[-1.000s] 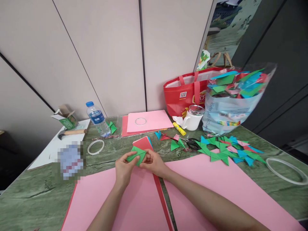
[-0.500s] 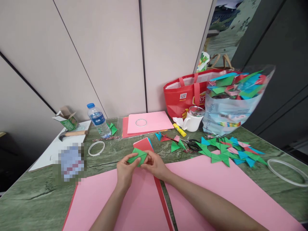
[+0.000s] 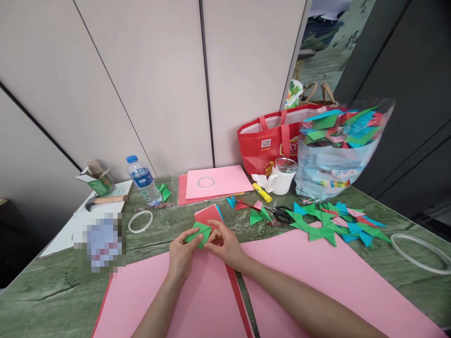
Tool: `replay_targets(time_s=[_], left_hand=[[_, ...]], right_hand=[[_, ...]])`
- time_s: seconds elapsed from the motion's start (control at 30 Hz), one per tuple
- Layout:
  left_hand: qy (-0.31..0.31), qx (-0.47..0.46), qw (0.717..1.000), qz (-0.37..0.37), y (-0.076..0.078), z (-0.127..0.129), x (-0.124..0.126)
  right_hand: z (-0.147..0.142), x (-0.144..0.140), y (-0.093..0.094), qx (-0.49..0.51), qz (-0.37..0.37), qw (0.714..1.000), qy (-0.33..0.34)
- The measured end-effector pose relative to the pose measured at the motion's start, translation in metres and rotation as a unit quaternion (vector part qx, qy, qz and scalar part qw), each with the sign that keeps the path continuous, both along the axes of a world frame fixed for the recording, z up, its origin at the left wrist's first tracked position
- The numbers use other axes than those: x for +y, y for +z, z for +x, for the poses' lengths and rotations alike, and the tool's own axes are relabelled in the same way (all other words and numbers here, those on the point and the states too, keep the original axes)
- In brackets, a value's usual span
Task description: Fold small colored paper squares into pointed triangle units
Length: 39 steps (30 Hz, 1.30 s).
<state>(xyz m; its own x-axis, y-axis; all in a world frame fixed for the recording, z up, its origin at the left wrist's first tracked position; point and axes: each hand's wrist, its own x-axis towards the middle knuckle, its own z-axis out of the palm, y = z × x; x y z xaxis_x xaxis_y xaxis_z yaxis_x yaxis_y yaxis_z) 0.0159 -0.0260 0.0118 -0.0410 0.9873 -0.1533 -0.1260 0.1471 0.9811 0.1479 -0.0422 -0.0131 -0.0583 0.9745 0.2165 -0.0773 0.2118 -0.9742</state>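
Observation:
My left hand [image 3: 181, 256] and my right hand [image 3: 225, 245] together pinch a folded green paper piece [image 3: 199, 233] just above the table. The left thumb lies on its lower left edge, and the right fingers press its right side. Beneath my hands lie large pink paper sheets [image 3: 197, 300] with a red sheet's edge [image 3: 237, 293] showing between them. A small stack of red and blue paper squares [image 3: 208, 214] lies just beyond the green piece.
Folded green, blue and pink paper pieces [image 3: 334, 224] and scissors [image 3: 282, 213] lie right. A white mug [image 3: 282, 177], yellow glue stick [image 3: 262, 191], red bag [image 3: 271, 141] and plastic bag of folded pieces [image 3: 338, 150] stand behind. A water bottle [image 3: 143, 180], tape rings [image 3: 140, 221] and hammer [image 3: 105, 200] are left.
The green piece has been folded narrower between my fingers and held lower. My right fingers have shifted over its right side. The view has tipped slightly.

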Motion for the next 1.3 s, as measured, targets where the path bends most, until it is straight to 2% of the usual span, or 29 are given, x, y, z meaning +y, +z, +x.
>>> replay_targets(time_s=[0.07,0.17,0.37,0.5,0.7,0.8,0.93,1.07,1.13,1.3], left_hand=[[0.019,0.043,0.999,0.02,0.002,-0.001,0.0],[0.03,0.109,0.993,0.046,0.007,-0.002,-0.002],[-0.039,0.022,0.999,0.023,0.009,-0.005,-0.001],[-0.05,-0.004,0.999,-0.001,0.014,-0.005,0.0],[-0.104,-0.044,0.993,-0.021,0.021,-0.009,-0.001],[-0.109,-0.025,0.994,-0.02,0.023,-0.01,-0.002],[-0.085,0.002,0.996,0.003,0.021,-0.009,-0.001],[-0.024,0.119,0.99,0.068,0.018,-0.009,0.0],[-0.014,0.172,0.981,0.082,0.018,-0.01,0.001],[-0.029,0.179,0.979,0.09,0.019,-0.012,0.002]], right_hand=[[0.0,0.003,-0.003,0.054,-0.039,0.997,0.024],[0.0,0.007,-0.006,0.094,-0.059,0.993,0.04],[0.001,0.006,-0.004,0.113,-0.058,0.992,0.027],[0.003,0.005,0.001,0.139,-0.089,0.983,0.077],[0.006,0.002,0.005,0.231,-0.126,0.953,0.154],[0.008,0.002,0.006,0.247,-0.139,0.944,0.169],[0.009,0.005,0.006,0.253,-0.144,0.941,0.171],[0.008,0.008,0.005,0.247,-0.141,0.952,0.11],[0.009,0.009,0.004,0.247,-0.14,0.954,0.096],[0.011,0.008,0.006,0.258,-0.126,0.947,0.147]])
